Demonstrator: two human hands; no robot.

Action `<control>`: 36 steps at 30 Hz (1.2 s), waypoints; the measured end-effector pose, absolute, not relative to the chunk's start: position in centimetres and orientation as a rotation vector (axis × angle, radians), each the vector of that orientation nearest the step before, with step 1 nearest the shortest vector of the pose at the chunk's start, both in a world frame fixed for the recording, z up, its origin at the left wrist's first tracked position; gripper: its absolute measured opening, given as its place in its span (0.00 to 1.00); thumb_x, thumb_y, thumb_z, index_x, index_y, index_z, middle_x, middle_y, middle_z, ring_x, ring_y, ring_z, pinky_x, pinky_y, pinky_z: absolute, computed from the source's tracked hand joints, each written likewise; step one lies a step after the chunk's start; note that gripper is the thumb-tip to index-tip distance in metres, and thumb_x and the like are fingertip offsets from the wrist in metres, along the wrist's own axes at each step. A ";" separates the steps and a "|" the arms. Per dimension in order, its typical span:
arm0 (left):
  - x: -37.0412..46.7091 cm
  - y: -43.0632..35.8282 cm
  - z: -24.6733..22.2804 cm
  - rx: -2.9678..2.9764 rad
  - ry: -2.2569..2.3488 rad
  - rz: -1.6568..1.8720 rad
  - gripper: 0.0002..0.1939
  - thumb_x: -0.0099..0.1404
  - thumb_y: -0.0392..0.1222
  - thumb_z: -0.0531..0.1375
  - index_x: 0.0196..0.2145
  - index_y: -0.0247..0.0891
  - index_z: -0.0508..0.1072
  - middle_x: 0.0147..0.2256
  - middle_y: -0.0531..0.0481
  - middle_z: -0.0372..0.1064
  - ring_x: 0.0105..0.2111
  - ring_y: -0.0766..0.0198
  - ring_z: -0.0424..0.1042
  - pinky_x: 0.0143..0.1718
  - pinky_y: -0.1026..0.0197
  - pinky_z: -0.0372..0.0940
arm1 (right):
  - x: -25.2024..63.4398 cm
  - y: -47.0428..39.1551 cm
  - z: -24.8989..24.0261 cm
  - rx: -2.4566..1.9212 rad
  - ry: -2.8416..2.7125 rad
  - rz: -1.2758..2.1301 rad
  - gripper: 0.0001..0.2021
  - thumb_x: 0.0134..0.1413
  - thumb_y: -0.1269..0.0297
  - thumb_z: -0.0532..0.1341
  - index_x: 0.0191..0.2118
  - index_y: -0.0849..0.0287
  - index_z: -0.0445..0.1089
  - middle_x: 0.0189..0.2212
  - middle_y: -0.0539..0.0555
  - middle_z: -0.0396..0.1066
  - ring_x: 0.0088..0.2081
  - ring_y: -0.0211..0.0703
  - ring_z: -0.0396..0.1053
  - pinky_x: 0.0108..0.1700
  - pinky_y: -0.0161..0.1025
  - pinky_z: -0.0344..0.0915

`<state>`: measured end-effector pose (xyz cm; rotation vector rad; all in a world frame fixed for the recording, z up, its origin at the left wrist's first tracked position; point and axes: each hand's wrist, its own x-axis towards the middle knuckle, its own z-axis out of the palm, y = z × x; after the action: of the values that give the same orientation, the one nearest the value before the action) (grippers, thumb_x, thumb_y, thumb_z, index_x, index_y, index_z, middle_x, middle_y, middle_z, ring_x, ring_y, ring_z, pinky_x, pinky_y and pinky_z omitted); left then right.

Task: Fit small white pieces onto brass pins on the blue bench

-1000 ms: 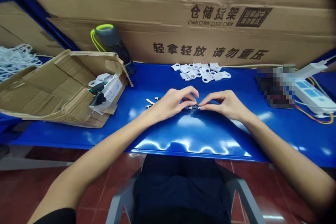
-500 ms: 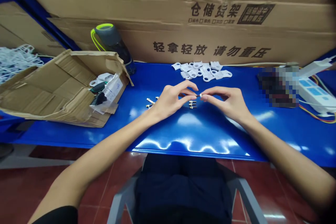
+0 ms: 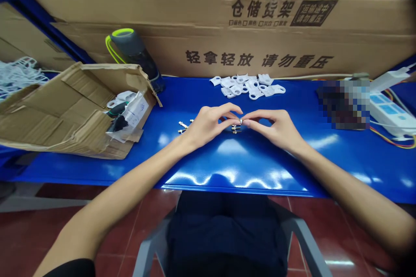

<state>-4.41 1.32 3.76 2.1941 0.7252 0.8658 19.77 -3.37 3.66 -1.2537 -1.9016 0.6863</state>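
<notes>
Above the blue table, my left hand [image 3: 209, 124] and my right hand [image 3: 276, 127] meet at their fingertips. Between them they pinch a small metal piece [image 3: 241, 121] with a light end; its outline is mostly covered by the fingers. Just below the fingertips, a few small brass-coloured metal pieces [image 3: 235, 129] lie on the table. More such pieces [image 3: 183, 125] lie left of my left hand, partly hidden by it. Behind both hands sits a pile of white plastic parts with round holes [image 3: 255, 85].
An open cardboard box [image 3: 94, 138] with bagged items stands at the left. Behind it leans a dark bottle [image 3: 138, 54]. White strips [image 3: 21, 78] lie far left. A power strip [image 3: 388, 114] with cables is at the right. Cardboard [image 3: 156, 4] backs the blue table [image 3: 234, 166].
My right hand has moved slightly left, closer to my left fingertips, and the gap between the two hands has narrowed. The whole view has shifted a little.
</notes>
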 end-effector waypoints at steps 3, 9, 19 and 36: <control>-4.5 1.7 3.5 2.229 0.740 0.837 0.12 0.76 0.46 0.63 0.54 0.43 0.76 0.45 0.50 0.84 0.47 0.59 0.84 0.53 0.59 0.73 | 19.8 -3.1 3.5 -1.285 -1.901 0.637 0.12 0.65 0.50 0.67 0.41 0.51 0.84 0.40 0.52 0.84 0.40 0.51 0.79 0.45 0.46 0.74; -4.7 2.7 2.6 2.328 0.751 0.756 0.14 0.77 0.43 0.60 0.58 0.43 0.74 0.46 0.49 0.84 0.50 0.58 0.83 0.54 0.58 0.72 | 20.1 -2.5 2.8 -1.305 -1.936 0.580 0.12 0.65 0.51 0.66 0.40 0.52 0.83 0.38 0.53 0.84 0.36 0.49 0.76 0.44 0.47 0.71; -4.8 2.9 2.5 2.533 0.836 0.632 0.16 0.80 0.40 0.54 0.61 0.42 0.72 0.49 0.47 0.82 0.50 0.58 0.80 0.53 0.58 0.69 | 20.1 -0.9 1.4 -1.256 -2.069 0.479 0.12 0.68 0.54 0.64 0.40 0.52 0.83 0.42 0.56 0.82 0.42 0.52 0.76 0.46 0.49 0.70; -5.0 3.2 2.3 2.625 0.834 0.541 0.18 0.79 0.38 0.55 0.62 0.43 0.72 0.49 0.48 0.81 0.50 0.57 0.78 0.53 0.57 0.69 | 20.6 -0.7 1.2 -1.253 -2.202 0.424 0.12 0.69 0.57 0.62 0.41 0.51 0.84 0.48 0.58 0.81 0.51 0.58 0.76 0.56 0.56 0.70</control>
<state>-5.02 3.19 2.26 2.6250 0.8343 0.5406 20.60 -0.65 1.19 -1.2532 -2.2021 0.4243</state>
